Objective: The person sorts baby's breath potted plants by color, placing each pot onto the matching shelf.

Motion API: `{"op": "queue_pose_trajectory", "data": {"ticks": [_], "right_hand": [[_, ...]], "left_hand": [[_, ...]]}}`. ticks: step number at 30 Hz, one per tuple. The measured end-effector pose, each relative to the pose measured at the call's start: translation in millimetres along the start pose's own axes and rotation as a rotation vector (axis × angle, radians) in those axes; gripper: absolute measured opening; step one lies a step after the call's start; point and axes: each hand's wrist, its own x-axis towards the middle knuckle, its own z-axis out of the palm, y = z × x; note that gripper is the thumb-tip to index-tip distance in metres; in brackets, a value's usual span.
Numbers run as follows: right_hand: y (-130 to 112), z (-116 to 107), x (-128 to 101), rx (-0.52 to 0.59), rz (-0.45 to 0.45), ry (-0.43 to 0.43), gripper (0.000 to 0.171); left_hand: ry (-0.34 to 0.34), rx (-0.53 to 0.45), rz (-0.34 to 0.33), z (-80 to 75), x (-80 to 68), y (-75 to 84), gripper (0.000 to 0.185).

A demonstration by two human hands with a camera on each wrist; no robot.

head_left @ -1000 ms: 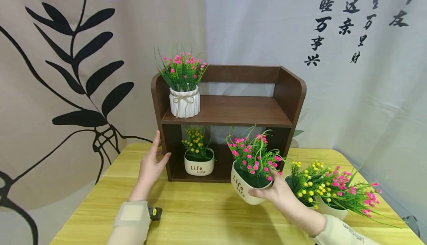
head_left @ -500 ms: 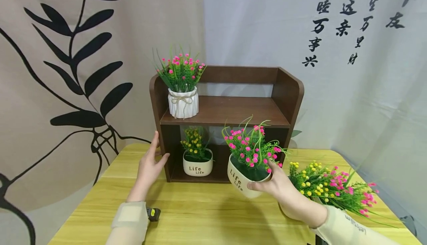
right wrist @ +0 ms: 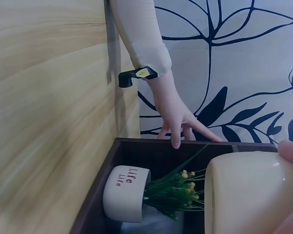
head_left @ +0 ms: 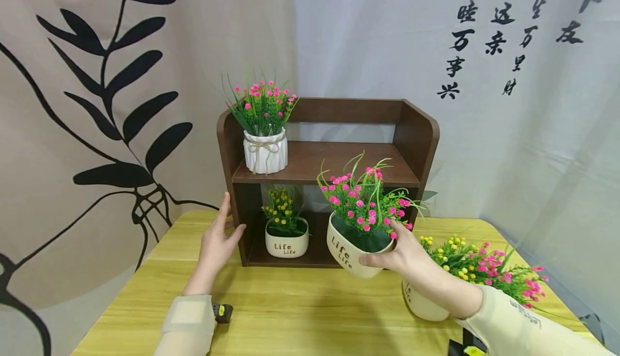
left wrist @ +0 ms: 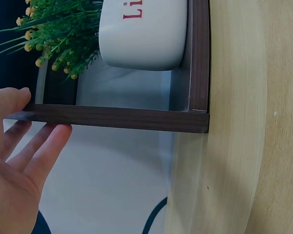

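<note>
Shelf [head_left: 329, 162], two pots in place: we count a white one [head_left: 265, 151] on the upper board at 10 o'clock, a yellow-flowered one [head_left: 288, 240] below. Our right hand [head_left: 402, 256] grips the pink-flowered pot [head_left: 351, 245], raised before the lower opening; left hand [head_left: 218, 240] flat against the shelf's side. Two more wait on the tabletop [head_left: 290, 313] at 4 o'clock.

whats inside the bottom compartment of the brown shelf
A cream "Life" pot of yellow flowers stands at the left of the wooden shelf's lower compartment. The pink-flower pot held by the right hand covers the compartment's right part, so that stays unseen.
</note>
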Motion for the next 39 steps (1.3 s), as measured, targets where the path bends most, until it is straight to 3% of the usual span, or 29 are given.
{"op": "queue_pose_trajectory", "data": {"ticks": [11, 21, 26, 39], "right_hand": [[-19, -15, 2, 0.038, 0.026, -0.024, 0.113], [-29, -27, 13, 0.160, -0.097, -0.063, 0.107], [-31, -37, 23, 0.125, -0.117, -0.052, 0.097], [-40, -59, 43, 0.022, -0.158, -0.081, 0.103]], "left_hand": [[-0.006, 0.001, -0.012, 0.4, -0.1, -2.1, 0.092], [-0.024, 0.001, -0.035, -0.3, -0.5, -2.6, 0.093], [-0.025, 0.003, -0.028, -0.4, 1.8, -1.4, 0.093], [-0.011, 0.012, -0.018, -0.6, 0.8, -0.1, 0.091]]}}
